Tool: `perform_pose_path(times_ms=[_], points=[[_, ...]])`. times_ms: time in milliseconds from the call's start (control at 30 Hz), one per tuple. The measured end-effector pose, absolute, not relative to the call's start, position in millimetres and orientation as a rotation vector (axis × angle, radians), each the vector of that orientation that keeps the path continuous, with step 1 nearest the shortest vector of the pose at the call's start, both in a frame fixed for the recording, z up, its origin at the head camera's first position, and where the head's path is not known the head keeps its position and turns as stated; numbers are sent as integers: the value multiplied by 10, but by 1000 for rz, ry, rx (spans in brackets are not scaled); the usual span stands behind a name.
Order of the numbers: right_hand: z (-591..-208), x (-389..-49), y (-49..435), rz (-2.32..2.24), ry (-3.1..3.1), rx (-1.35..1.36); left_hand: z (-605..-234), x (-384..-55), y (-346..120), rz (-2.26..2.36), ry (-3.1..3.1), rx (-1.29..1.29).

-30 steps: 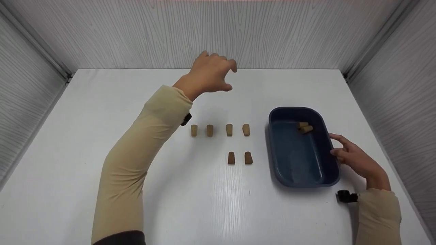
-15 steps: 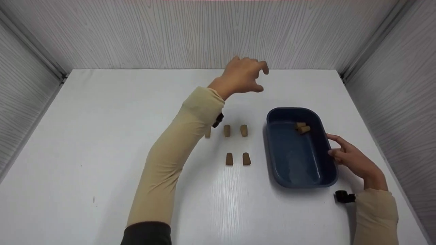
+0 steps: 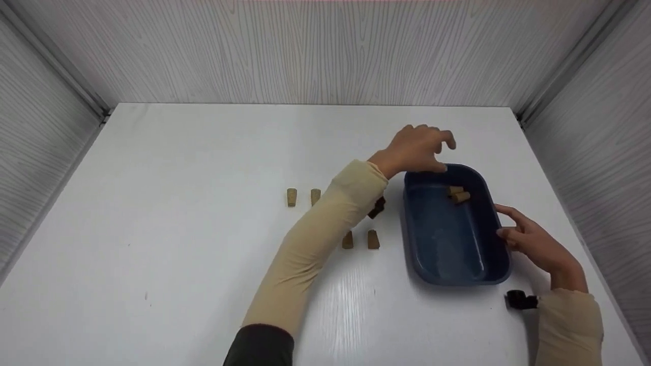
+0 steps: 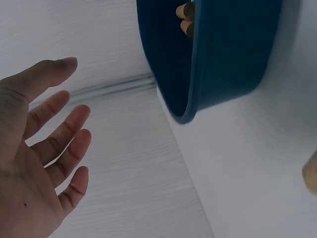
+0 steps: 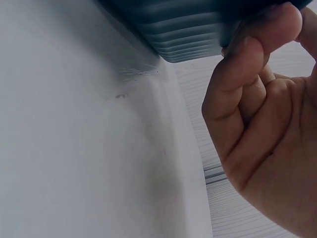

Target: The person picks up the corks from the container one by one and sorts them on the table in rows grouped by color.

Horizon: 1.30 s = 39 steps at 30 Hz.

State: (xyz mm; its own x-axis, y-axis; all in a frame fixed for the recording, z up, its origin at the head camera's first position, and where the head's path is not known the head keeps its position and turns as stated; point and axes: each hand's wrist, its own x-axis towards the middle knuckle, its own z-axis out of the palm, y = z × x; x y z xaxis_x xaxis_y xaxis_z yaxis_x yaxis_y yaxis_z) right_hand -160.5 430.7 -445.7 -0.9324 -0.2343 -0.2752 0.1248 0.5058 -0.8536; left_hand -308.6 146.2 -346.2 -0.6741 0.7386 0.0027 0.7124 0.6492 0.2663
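Note:
My left hand (image 3: 414,150) hovers over the far left corner of a blue plastic basin (image 3: 442,244). Its fingers are loosely bent with nothing between them, as the left wrist view confirms. Two tapered corks (image 3: 461,197) lie together inside the basin towards its far end. At the basin's right side, my right hand (image 3: 536,244) holds the rim, its curled fingers (image 5: 230,84) against the ribbed outer wall. Left of the basin, a pale cork (image 3: 292,197) and another cork (image 3: 316,195) stand in the back row; a darker cork (image 3: 373,239) is in the front row.
My left sleeve (image 3: 315,239) crosses over the cork rows and hides part of them. A grey wood-grain panel (image 3: 305,51) rises behind the white table (image 3: 152,254), with side panels at left and right. Small black cameras sit at both wrists.
My left hand has swept right and nearer, from above the table's far edge to the basin's far left corner. The right hand keeps its place on the basin; the corks lie as before.

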Motion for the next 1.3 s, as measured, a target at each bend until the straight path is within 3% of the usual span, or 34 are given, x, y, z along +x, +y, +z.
perform_pose_path(times_ms=[367,1300], points=[[-4436,-1610,4340,-1478,2336,-135,-3724,-3026,1879,363,2680,1194],[-4482,-1617,4332,-1483,2331,-126,-3723,-3026,2256,231,2573,1169]])
